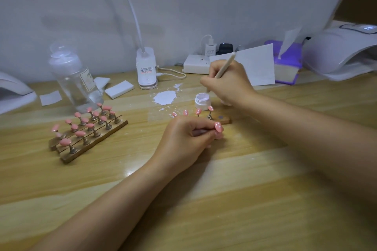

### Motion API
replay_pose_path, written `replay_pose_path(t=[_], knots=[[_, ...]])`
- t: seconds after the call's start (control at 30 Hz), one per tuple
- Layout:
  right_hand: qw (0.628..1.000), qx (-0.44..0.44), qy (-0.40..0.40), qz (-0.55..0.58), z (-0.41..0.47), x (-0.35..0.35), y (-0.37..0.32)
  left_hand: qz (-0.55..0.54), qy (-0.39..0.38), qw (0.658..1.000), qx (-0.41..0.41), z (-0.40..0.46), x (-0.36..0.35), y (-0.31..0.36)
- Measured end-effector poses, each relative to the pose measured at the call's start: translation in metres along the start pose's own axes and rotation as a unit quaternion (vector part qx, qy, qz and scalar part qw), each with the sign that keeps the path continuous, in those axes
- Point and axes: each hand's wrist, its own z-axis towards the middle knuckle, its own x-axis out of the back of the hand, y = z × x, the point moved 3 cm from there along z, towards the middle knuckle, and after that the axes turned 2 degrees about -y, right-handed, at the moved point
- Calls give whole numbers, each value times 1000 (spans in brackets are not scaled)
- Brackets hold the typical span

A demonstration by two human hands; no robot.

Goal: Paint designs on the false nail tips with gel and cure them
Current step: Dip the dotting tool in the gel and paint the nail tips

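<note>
The clear bottle (pixel 74 79) carries a pale label and the white clip lamp (pixel 146 71) a red-printed sticker, but the writing on both is too blurred to read. On the wooden surface (pixel 204 199) at the left stand 3 wooden holder strips (pixel 89 140) side by side, bearing about 15 plain pink nail tips (pixel 80 133) on small metal stands. Farther right, a 4th strip (pixel 225 121) holds 4 pink tips with white dots (pixel 198 111), partly hidden behind the left hand (pixel 187 138). That hand's grip is closed: curled fingers and thumb pinch the stem of 1 more dotted tip (pixel 217 126), held just in front of the strip. The right hand (pixel 228 85) grips a pale wooden-handled tool (pixel 225 65) like a pen, its lower end going down just beside the open white gel jar (pixel 201 101); the tool's tip cannot be made out. A patch of white spill (pixel 164 97) lies left of the jar. 2 white curing lamps sit at the edges, 1 far right (pixel 342 55) and 1 far left (pixel 12 91).
</note>
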Motion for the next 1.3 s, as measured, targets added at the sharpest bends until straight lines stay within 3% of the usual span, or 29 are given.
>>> replay_pose_path(t=[0.17, 0.3, 0.43, 0.77, 1.3], knots=[[965, 0, 127, 228, -35, 29, -4, 10, 5, 1000, -10, 1, 1, -2], [951, 7, 101, 294, -70, 41, -10, 34, 10, 999, -17, 1, 2, -2], [926, -58, 87, 363, -86, 28, -5, 58, 14, 998, -32, 1, 2, -1], [936, -53, 43, 345, -91, 8, 3, 74, 7, 996, -47, 1, 2, 3], [936, -40, 43, 346, -90, 7, 4, 63, 5, 997, -32, 1, 1, 3]])
